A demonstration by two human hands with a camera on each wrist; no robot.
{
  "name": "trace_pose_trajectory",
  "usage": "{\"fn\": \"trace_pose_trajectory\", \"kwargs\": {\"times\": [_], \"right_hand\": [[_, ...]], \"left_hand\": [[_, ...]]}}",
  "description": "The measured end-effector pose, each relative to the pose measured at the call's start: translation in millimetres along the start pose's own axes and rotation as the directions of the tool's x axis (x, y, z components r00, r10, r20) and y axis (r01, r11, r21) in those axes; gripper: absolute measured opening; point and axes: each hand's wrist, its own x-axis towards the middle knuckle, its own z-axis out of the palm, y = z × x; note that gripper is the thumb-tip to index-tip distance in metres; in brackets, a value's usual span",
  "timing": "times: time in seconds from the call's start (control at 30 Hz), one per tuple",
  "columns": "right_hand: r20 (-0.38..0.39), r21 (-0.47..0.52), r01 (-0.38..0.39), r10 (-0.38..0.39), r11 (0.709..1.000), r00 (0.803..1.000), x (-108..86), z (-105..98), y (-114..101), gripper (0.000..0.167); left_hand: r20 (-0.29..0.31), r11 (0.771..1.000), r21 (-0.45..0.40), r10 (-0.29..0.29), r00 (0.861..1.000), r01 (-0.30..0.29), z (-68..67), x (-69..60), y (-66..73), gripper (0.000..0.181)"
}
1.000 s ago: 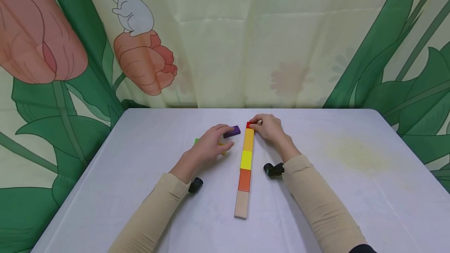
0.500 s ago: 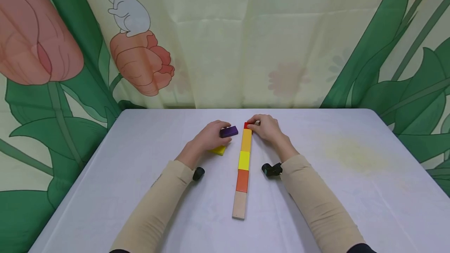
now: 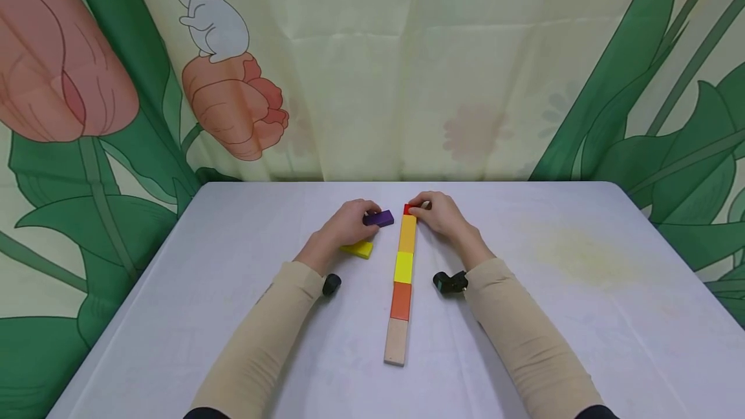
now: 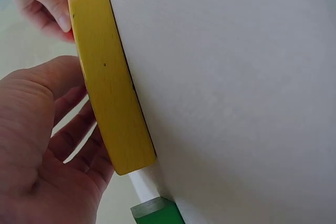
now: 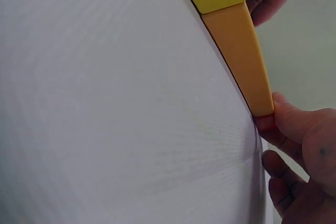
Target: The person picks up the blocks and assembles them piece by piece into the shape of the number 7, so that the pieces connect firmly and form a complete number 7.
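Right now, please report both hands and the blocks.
Left hand grips purple block. Right hand pinches red block at far end of row. Nothing visible between both blocks.

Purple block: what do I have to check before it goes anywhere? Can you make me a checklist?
1. Left hand has the purple block: ok, thumb and fingers hold it.
2. Right hand steadies the red block: ok, its fingers pinch it at the row's far end.
3. Row has no gaps: ok, none shows in the head view.
4. Purple block touches the row: not ok, it is apart, to the left.
5. Purple block is off the table: cannot tell.
6. Left hand is clear of the loose yellow block: cannot tell, the hand partly hides it.
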Motion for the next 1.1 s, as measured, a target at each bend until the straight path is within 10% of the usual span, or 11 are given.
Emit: {"fn": "trace_pose_trajectory", "kwargs": {"times": [1.1], "right_hand": [[0.008, 0.042, -0.029, 0.029, 0.999, 1.0, -0.5, -0.1, 1.5, 0.024]], "left_hand": [[0.01, 1.0, -0.009, 0.024, 1.0, -0.024, -4.8, 29.4, 7.1, 0.032]]}}
